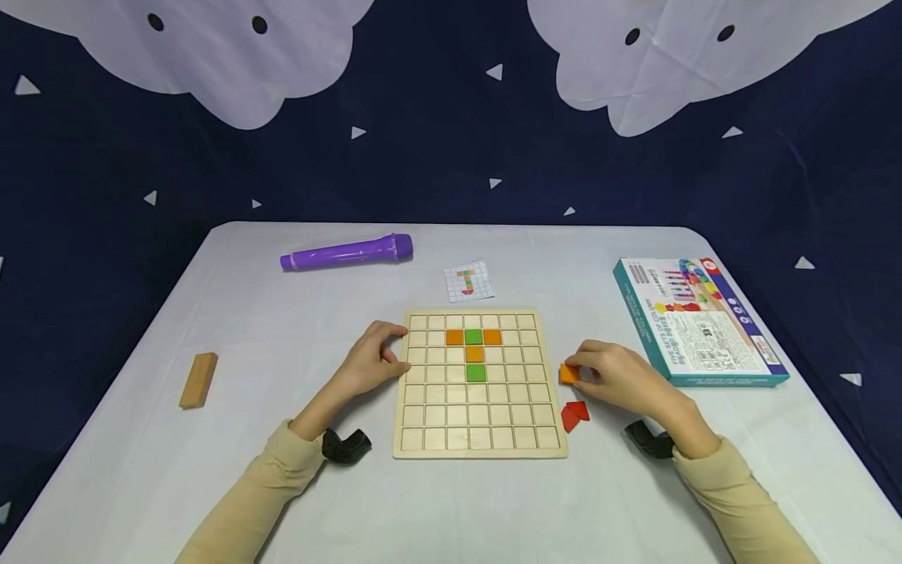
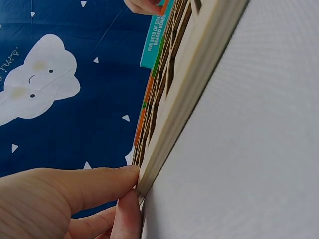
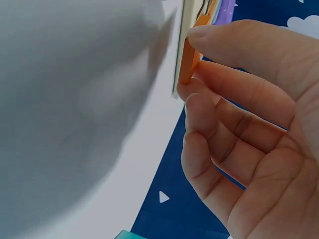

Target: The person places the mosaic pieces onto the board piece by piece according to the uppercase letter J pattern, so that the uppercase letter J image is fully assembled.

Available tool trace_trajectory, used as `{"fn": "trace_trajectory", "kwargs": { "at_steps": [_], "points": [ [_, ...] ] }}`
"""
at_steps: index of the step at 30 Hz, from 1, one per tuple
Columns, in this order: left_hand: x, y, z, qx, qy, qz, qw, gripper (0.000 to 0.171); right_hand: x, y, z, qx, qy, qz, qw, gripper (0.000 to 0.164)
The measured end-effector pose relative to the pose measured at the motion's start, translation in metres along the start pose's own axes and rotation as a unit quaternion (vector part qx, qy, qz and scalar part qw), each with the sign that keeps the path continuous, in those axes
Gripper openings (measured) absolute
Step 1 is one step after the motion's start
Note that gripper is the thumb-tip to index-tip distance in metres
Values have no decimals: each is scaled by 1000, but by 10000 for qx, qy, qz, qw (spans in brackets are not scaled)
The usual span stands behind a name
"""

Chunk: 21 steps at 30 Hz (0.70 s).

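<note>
A wooden grid board [image 1: 437, 437] lies flat on the table with orange tiles [image 1: 475, 354] and green tiles [image 1: 476, 373] in a T-like pattern in its upper cells. My left hand [image 1: 369, 360] rests against the board's left edge, thumb and forefinger spread apart along it. Just off the right edge, my right hand [image 1: 616, 377] pinches an orange square tile [image 3: 188, 59] between thumb and forefinger, the other fingers loosely bent. Red pieces [image 1: 571, 417] lie on the table close below that hand, beside the board.
Behind the board lies a small pattern card [image 1: 479, 276] with a colored figure on a grid. A purple microphone-shaped object [image 1: 345, 254] is at the back left, a wooden block [image 1: 199, 381] at the left. A teal-edged box [image 1: 705, 337] sits at the right.
</note>
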<state>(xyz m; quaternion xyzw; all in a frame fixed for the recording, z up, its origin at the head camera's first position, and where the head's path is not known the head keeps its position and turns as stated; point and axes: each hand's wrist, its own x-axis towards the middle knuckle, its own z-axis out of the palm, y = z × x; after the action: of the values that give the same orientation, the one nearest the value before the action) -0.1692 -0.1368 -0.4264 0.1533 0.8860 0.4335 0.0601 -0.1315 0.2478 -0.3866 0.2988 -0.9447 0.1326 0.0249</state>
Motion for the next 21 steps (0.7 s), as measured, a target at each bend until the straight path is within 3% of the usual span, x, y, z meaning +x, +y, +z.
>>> {"fn": "trace_trajectory", "kwargs": {
  "at_steps": [21],
  "points": [
    [-1,1,0,-53,-17,5,10000,56,32,-37,2,202,-202,-665,9974,24]
  ]
}}
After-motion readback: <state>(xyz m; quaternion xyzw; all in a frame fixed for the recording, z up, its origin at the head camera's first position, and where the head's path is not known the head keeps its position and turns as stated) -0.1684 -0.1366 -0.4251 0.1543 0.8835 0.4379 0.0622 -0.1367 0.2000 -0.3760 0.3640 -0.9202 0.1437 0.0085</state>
